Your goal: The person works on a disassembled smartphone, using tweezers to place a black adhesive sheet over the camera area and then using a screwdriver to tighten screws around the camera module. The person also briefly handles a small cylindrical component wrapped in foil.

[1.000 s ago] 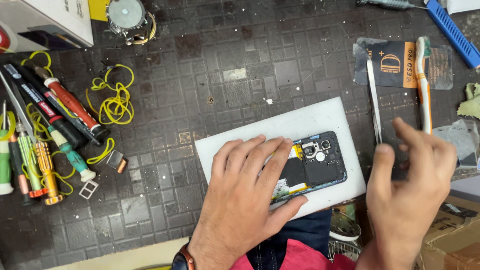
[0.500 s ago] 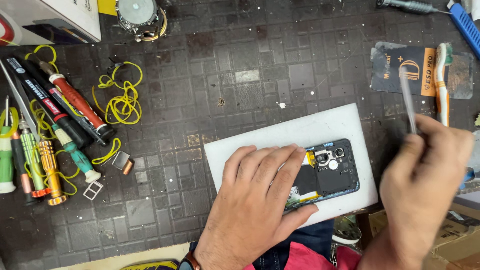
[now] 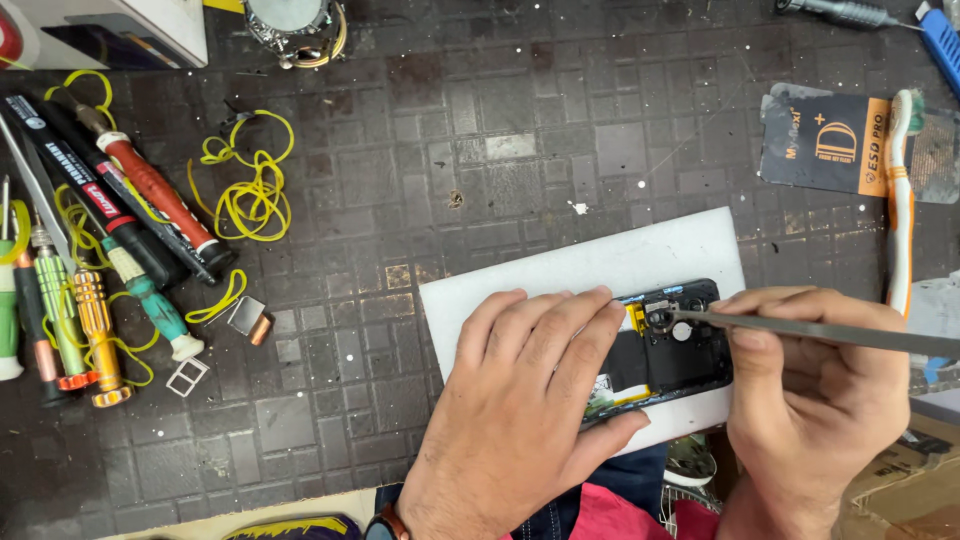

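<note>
An opened phone [image 3: 672, 348] with its back cover off lies on a white foam pad [image 3: 600, 265] near the bench's front edge. My left hand [image 3: 530, 400] presses flat on the phone's left part and hides it. My right hand [image 3: 810, 390] pinches grey metal tweezers [image 3: 800, 328]. Their tips rest on the camera area at the phone's upper end.
Screwdrivers and a marker [image 3: 100, 260] lie at the left among yellow rubber bands [image 3: 250, 190]. A toothbrush [image 3: 900, 200] and a dark packet [image 3: 825, 140] sit at the right. A small metal frame [image 3: 187, 376] lies by the tools. A blue tool [image 3: 940, 40] is top right.
My right hand took the tweezers from the right side of the bench and brought their tips down onto the phone's camera area. My left hand stayed on the phone.
</note>
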